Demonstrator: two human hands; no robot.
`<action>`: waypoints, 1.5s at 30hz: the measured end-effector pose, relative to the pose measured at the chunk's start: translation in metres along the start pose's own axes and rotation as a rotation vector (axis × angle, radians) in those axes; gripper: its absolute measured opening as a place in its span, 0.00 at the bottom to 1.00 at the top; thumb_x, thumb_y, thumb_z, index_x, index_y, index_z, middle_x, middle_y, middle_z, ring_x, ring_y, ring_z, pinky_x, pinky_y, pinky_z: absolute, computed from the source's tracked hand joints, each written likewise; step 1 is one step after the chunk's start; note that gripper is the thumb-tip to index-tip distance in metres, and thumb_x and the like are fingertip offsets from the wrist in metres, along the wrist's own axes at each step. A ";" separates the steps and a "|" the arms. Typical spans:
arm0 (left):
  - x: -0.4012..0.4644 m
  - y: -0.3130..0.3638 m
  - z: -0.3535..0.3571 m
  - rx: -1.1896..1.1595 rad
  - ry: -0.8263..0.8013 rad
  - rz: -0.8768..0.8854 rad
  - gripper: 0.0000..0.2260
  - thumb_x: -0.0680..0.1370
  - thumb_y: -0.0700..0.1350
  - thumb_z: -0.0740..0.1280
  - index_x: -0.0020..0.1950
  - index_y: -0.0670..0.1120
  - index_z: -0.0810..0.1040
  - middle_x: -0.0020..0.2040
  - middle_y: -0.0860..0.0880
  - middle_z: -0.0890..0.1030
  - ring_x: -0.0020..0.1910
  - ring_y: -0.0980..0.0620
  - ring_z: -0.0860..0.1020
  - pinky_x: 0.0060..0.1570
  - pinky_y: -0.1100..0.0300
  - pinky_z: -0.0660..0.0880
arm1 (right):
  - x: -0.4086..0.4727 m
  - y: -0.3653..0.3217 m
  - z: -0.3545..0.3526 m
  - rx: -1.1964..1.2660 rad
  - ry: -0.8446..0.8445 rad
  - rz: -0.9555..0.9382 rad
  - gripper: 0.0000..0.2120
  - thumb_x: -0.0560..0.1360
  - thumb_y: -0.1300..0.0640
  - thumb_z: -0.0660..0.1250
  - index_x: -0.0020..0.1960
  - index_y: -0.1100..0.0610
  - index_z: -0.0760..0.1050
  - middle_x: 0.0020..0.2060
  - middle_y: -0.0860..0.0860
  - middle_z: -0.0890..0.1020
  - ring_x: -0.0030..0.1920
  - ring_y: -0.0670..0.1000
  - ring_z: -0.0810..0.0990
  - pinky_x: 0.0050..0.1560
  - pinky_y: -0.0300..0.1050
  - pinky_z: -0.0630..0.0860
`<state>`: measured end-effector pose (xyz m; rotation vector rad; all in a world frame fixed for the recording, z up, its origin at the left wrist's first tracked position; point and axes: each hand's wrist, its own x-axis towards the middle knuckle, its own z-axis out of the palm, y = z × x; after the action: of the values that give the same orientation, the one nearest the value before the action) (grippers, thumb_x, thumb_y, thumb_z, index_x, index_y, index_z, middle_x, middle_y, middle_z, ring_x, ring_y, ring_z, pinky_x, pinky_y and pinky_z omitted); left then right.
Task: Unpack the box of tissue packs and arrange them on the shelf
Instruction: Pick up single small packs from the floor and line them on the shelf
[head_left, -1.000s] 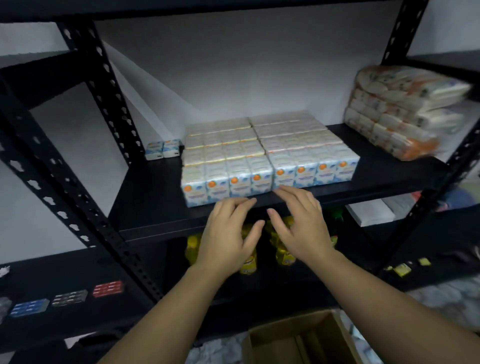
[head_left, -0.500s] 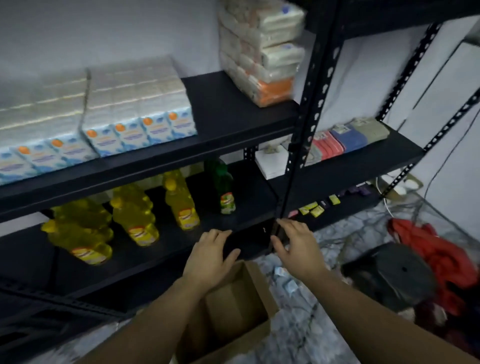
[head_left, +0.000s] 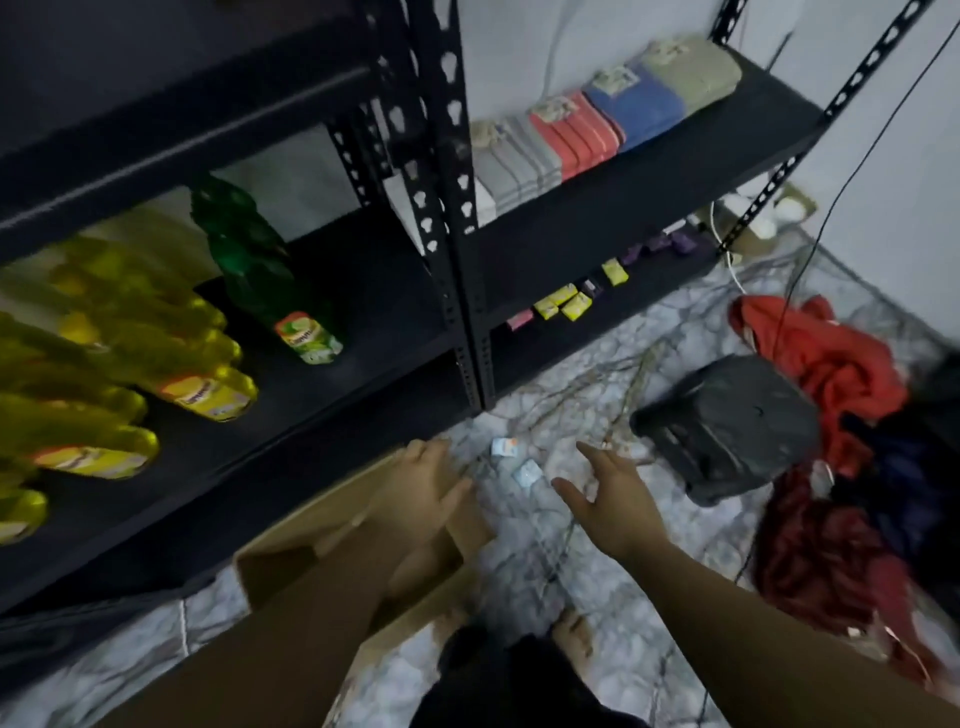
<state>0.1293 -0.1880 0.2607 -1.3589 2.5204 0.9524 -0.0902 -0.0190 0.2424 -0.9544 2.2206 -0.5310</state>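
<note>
An open brown cardboard box (head_left: 291, 558) sits on the marble floor in front of the black shelf (head_left: 363, 312). Its inside looks bare where it shows. Two small tissue packs lie on the floor just beyond my hands: one white with orange (head_left: 504, 446), one pale blue (head_left: 527, 473). My left hand (head_left: 423, 491) hovers over the box's far right corner, fingers straight, holding nothing. My right hand (head_left: 610, 499) is spread over the floor to the right of the loose packs, also holding nothing.
Yellow bottles (head_left: 104, 374) and a green bottle (head_left: 265, 275) stand on the lower shelf. Folded towels (head_left: 597, 124) fill the right shelf, small yellow packets (head_left: 563, 304) lie beneath. A black crate (head_left: 727, 426), red cloth (head_left: 831, 364) and cables crowd the floor at right.
My view has swung down and right, from the shelf of stacked tissue packs to the floor. Both hands have dropped from the shelf edge to the box and the loose packs.
</note>
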 end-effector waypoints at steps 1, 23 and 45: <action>0.013 0.000 0.009 -0.007 -0.020 -0.003 0.31 0.76 0.61 0.63 0.74 0.47 0.72 0.65 0.45 0.75 0.62 0.45 0.74 0.62 0.51 0.72 | 0.007 0.010 0.008 0.017 -0.003 0.032 0.35 0.79 0.35 0.65 0.80 0.50 0.64 0.76 0.52 0.70 0.77 0.55 0.65 0.75 0.53 0.67; 0.353 -0.168 0.375 0.124 -0.272 0.013 0.23 0.78 0.55 0.72 0.70 0.49 0.74 0.64 0.44 0.74 0.61 0.41 0.76 0.60 0.43 0.76 | 0.291 0.260 0.332 0.168 -0.057 0.402 0.35 0.71 0.34 0.74 0.72 0.48 0.73 0.65 0.51 0.79 0.65 0.54 0.77 0.61 0.51 0.77; 0.349 -0.155 0.394 0.087 -0.169 -0.032 0.22 0.72 0.51 0.77 0.60 0.43 0.75 0.60 0.43 0.75 0.56 0.42 0.76 0.48 0.50 0.75 | 0.296 0.277 0.341 0.239 -0.090 0.416 0.06 0.73 0.59 0.76 0.46 0.61 0.81 0.46 0.53 0.79 0.46 0.54 0.79 0.36 0.39 0.69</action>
<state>-0.0247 -0.2684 -0.2596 -1.2353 2.3790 0.8993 -0.1389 -0.0962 -0.2789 -0.3707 2.1335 -0.5299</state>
